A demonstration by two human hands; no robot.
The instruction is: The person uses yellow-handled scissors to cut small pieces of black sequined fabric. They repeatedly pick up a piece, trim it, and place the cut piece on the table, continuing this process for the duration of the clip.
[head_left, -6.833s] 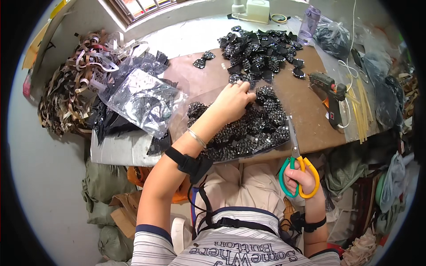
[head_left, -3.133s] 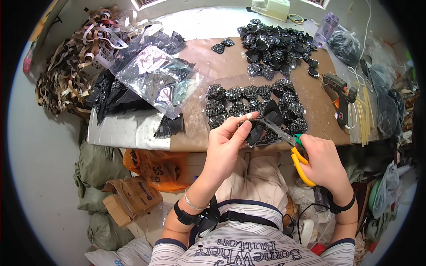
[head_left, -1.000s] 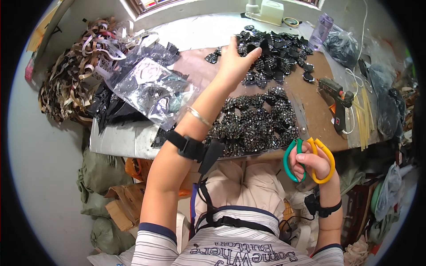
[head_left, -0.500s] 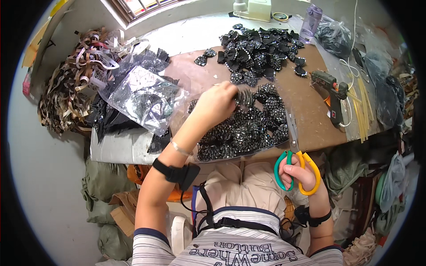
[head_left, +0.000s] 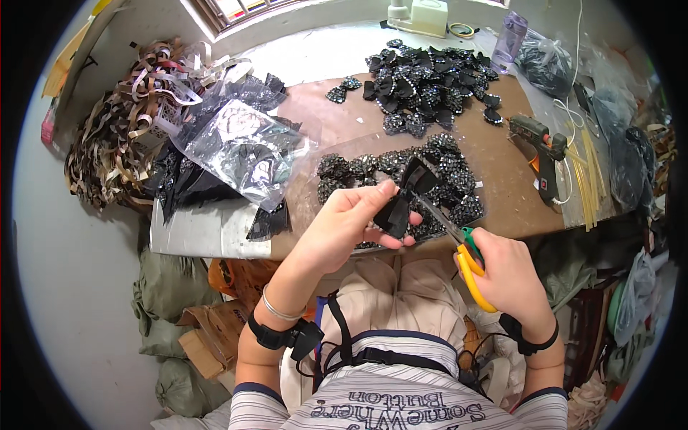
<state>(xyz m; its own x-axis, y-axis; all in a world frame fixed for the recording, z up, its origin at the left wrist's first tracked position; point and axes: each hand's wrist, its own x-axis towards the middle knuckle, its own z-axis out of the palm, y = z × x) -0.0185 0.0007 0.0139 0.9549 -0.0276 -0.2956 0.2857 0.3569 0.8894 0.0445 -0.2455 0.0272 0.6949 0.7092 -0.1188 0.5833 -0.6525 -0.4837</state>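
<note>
A black bow (head_left: 394, 217) is pinched in my left hand (head_left: 356, 221), its plain fabric side facing up. My right hand (head_left: 504, 269) grips scissors (head_left: 469, 278) with green and yellow handles. Their blades point up and left, with the tips close to the middle of the bow; whether they touch it I cannot tell. Under both hands lies a clear plastic bag (head_left: 373, 145) with several black sequined bows (head_left: 448, 161) packed in rows. A loose heap of similar black bows (head_left: 423, 82) sits farther back on the brown table cover.
A hot glue gun (head_left: 537, 147) lies at the right beside yellowish glue sticks (head_left: 591, 179) and a white cord. Behind stands a purple bottle (head_left: 509, 43). At left, a clear plastic bag (head_left: 236, 143) covers black fabric, next to piled ribbon strips (head_left: 115, 143). The table's front edge (head_left: 208, 246) runs before me.
My left hand has drawn back toward me from the bagged bows with one bow. My right hand has raised the scissors from the table edge and turned their blades toward that bow.
</note>
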